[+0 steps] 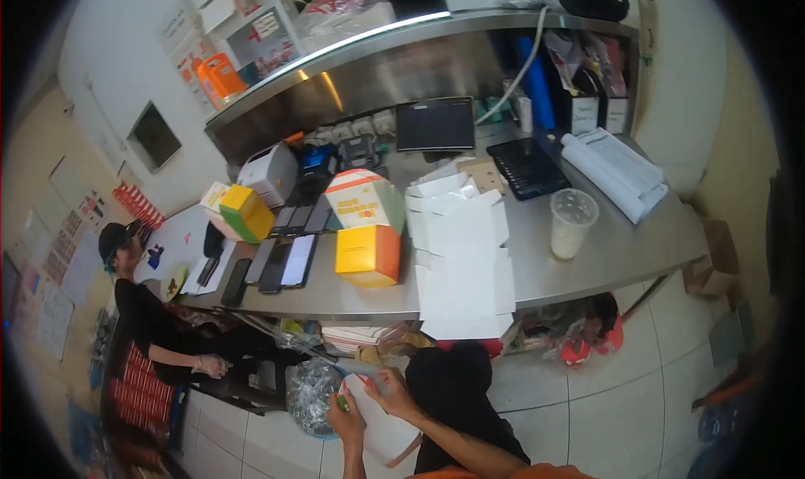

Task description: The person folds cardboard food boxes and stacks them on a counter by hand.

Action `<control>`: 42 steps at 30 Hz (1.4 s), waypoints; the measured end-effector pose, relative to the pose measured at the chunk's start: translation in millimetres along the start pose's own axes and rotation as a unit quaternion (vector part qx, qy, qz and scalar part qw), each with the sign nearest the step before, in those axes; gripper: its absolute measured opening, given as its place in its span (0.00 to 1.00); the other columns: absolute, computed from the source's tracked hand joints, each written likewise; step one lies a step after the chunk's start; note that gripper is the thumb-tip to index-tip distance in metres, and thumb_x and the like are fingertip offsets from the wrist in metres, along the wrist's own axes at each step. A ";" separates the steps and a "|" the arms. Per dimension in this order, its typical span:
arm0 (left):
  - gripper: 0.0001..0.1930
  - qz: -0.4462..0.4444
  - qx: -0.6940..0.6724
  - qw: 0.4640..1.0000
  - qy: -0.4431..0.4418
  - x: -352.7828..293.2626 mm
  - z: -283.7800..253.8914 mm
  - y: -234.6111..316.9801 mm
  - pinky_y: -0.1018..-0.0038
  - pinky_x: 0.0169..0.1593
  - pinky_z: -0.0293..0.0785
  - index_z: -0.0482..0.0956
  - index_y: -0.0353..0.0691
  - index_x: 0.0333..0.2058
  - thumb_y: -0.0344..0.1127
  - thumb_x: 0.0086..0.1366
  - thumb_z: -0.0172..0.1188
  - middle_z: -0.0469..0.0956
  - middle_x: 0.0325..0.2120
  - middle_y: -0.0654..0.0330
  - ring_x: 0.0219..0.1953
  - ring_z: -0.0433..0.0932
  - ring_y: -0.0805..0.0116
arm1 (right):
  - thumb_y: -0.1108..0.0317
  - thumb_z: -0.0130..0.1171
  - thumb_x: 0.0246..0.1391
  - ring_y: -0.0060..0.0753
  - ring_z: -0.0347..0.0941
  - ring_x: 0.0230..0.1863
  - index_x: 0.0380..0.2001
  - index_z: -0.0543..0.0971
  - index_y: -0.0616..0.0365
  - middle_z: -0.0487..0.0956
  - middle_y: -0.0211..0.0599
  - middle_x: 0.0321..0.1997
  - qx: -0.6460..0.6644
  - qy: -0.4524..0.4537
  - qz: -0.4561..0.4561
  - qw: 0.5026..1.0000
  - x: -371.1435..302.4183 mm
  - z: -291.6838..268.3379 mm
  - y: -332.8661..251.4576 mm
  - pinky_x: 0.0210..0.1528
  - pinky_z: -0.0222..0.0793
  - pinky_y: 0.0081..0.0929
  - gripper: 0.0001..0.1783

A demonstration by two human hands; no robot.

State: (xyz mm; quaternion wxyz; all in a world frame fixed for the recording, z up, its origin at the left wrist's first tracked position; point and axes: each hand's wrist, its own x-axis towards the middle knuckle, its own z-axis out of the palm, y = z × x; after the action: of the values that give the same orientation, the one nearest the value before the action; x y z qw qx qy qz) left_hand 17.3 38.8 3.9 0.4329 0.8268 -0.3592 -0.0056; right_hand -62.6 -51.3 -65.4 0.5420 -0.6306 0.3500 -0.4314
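Both of your hands grip the white cardboard piece point(387, 435) above your lap, below the table's front edge: your left hand point(348, 420) has its fingers curled at the left side, with a small green object point(342, 403) at the thumb, and your right hand point(392, 393) has its fingers bent together at the upper edge. Just left of them sits a bin with a clear plastic liner point(314, 398). On the steel table point(537, 265), an unfolded white carton point(465, 273) overhangs the front edge, between a yellow-orange box point(366, 255) and a clear plastic cup point(573, 225).
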 end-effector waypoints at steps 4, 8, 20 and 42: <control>0.15 0.011 0.098 0.993 0.065 8.6 -0.5 -6.9 0.58 0.31 0.71 0.72 0.36 0.47 0.40 0.69 0.54 0.78 0.21 0.48 0.24 0.78 0.48 | 0.51 0.69 0.50 0.43 0.76 0.48 0.47 0.73 0.62 0.78 0.46 0.44 -0.015 -0.162 -0.106 0.981 -3.1 -13.5 -4.2 0.50 0.69 0.36 0.30; 0.18 -0.043 0.006 0.999 0.028 14.4 -12.0 -42.6 0.62 0.36 0.73 0.69 0.33 0.52 0.38 0.68 0.53 0.79 0.26 0.45 0.32 0.80 0.53 | 0.53 0.66 0.51 0.50 0.76 0.50 0.53 0.70 0.61 0.77 0.50 0.49 -0.026 -0.404 -0.096 0.909 -21.1 -14.8 -24.2 0.49 0.70 0.41 0.32; 0.24 -0.071 -0.177 0.955 -0.226 21.0 -51.5 1.1 0.71 0.49 0.74 0.71 0.29 0.53 0.37 0.63 0.65 0.79 0.47 0.53 0.48 0.77 0.70 | 0.74 0.57 0.62 0.20 0.74 0.41 0.66 0.61 0.59 0.78 0.37 0.49 0.261 -0.192 0.045 0.945 11.0 -34.6 -54.1 0.41 0.73 0.22 0.31; 0.39 0.344 -0.227 0.905 -0.102 143.2 -49.6 166.2 0.65 0.58 0.69 0.66 0.38 0.56 0.25 0.44 0.77 0.71 0.51 0.55 0.53 0.74 0.63 | 0.76 0.61 0.56 0.27 0.76 0.50 0.38 0.77 0.62 0.79 0.41 0.50 0.382 -0.098 -0.247 0.885 141.0 -108.1 -226.9 0.48 0.74 0.24 0.07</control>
State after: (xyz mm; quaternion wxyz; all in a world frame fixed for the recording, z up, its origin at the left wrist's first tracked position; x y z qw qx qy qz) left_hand 41.5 -72.8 197.7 0.5446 0.5260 -0.6528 -0.0221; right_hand -114.4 -182.7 185.8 0.6483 -0.4795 -0.0641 -0.5880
